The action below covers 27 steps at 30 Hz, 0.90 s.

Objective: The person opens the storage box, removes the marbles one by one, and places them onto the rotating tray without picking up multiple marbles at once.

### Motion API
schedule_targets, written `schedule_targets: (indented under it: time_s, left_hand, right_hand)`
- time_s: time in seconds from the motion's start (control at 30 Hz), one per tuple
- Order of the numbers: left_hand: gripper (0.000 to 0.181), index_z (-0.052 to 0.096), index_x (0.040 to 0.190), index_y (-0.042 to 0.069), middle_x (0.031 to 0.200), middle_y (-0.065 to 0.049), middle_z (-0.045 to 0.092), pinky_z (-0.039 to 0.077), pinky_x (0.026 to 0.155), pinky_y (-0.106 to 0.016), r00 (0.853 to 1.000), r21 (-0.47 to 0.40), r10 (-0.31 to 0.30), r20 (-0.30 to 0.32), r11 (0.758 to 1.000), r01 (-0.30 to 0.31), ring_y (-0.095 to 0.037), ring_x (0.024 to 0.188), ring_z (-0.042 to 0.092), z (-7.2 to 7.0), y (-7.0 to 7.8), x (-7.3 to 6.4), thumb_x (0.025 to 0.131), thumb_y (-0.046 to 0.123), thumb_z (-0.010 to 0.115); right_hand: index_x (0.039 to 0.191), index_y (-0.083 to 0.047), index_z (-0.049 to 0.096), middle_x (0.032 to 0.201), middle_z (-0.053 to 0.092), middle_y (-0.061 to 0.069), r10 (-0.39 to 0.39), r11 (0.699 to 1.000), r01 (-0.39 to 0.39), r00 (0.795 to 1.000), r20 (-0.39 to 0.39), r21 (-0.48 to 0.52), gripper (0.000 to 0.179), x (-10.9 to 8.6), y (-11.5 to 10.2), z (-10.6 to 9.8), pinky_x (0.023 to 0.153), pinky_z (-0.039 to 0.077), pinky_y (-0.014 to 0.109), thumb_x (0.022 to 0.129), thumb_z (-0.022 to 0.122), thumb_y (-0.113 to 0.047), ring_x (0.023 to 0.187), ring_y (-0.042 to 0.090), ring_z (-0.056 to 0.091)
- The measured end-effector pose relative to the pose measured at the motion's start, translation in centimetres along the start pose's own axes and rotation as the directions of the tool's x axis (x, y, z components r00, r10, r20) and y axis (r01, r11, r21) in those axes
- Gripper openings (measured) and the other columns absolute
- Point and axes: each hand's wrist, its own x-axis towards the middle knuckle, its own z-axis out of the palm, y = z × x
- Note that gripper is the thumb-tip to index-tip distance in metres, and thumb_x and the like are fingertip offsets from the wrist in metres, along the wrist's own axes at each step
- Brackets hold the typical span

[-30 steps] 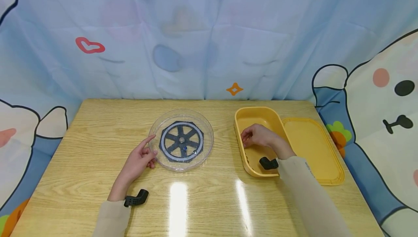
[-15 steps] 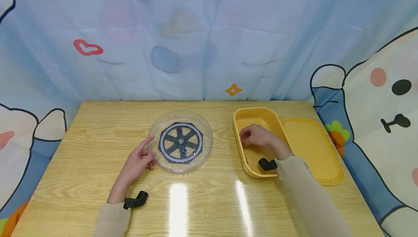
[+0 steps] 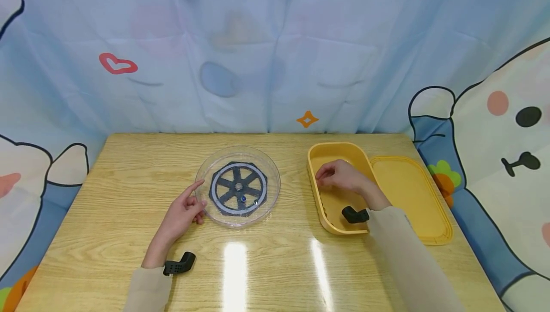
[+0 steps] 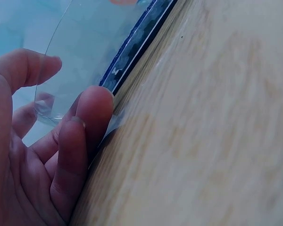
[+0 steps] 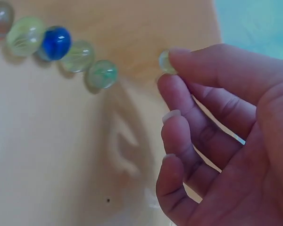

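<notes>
My left hand (image 3: 182, 211) rests at the left side of a round clear dish (image 3: 273, 199), index finger stretched along the rim and thumb at the wall. A dark six-spoked wheel shape (image 3: 223, 178) shows within the dish's outline. On it lie a blue marble (image 3: 243, 199) and a clear marble (image 3: 256, 202). Over at the right, my right hand (image 3: 341, 177) is inside a yellow tub (image 3: 337, 202). In the right wrist view, thumb and index finger pinch a pale greenish marble (image 5: 165, 62); its other fingers are curled in. A green-swirled marble (image 5: 103, 74) sits nearby on the tub's floor.
Several more marbles, among them a blue one (image 5: 55, 43), line the tub's edge beside the green-swirled one. A flat yellow lid (image 3: 408, 197) lies right of the tub on the wooden table (image 3: 275, 274). A patterned curtain (image 3: 258, 49) hangs behind.
My right hand has risen slightly inside the tub, its fingertips lifting off the area by the left wall. The left hand and the dish stay in place.
</notes>
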Motion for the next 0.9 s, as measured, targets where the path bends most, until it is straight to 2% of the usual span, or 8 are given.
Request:
schedule_targets:
  time_s: [0.2,0.37,0.53,0.73,0.9]
  left_hand:
    - [0.059,0.038,0.153,0.014,0.076,-0.017,0.058,0.056,0.058,-0.033,1.000,0.008,0.005,-0.003,1.000,-0.005,-0.021,0.059,0.060,0.0,0.0,0.0,0.100,0.010,0.062]
    - [0.060,0.037,0.154,0.015,0.077,-0.017,0.059,0.056,0.059,-0.033,1.000,0.010,-0.001,-0.001,1.000,0.001,-0.022,0.059,0.060,0.0,0.0,0.0,0.100,0.010,0.062]
    - [0.061,0.036,0.155,0.016,0.078,-0.016,0.059,0.056,0.058,-0.033,1.000,0.004,-0.020,-0.003,1.000,0.020,-0.022,0.060,0.060,0.0,0.0,-0.1,0.100,0.010,0.061]
    - [0.061,0.035,0.155,0.015,0.078,-0.016,0.060,0.056,0.058,-0.033,1.000,0.008,-0.024,-0.007,1.000,0.024,-0.022,0.059,0.060,0.1,0.0,-0.1,0.100,0.009,0.061]
    - [0.060,0.037,0.154,0.016,0.077,-0.017,0.060,0.056,0.058,-0.033,1.000,0.019,-0.015,-0.009,1.000,0.015,-0.022,0.059,0.061,0.1,0.1,0.0,0.099,0.009,0.061]
  right_hand:
    - [0.104,0.003,0.071,0.097,0.072,0.014,0.024,0.994,-0.025,1.000,0.008,0.104,0.018,-0.4,-0.6,-0.5,0.077,0.052,0.035,0.091,0.071,-0.009,0.091,0.032,0.064]
    - [0.104,0.001,0.071,0.098,0.072,0.011,0.031,0.995,-0.029,0.999,-0.020,0.099,0.018,-0.7,-0.8,-0.8,0.079,0.051,0.035,0.092,0.072,-0.012,0.092,0.031,0.064]
    - [0.104,-0.002,0.072,0.098,0.070,0.008,-0.006,0.998,0.011,0.996,-0.090,0.055,0.019,-1.2,-1.7,-1.0,0.079,0.050,0.033,0.093,0.072,-0.016,0.091,0.024,0.062]
    - [0.105,-0.006,0.072,0.100,0.069,0.005,-0.051,0.998,0.057,0.986,-0.161,0.035,0.023,-1.5,-3.7,-0.6,0.082,0.049,0.038,0.093,0.073,-0.024,0.093,0.024,0.061]
    - [0.105,-0.004,0.073,0.100,0.070,0.005,-0.107,0.992,0.119,0.974,-0.202,0.046,0.019,-1.5,-5.3,0.7,0.078,0.052,0.034,0.093,0.073,-0.019,0.091,0.022,0.063]
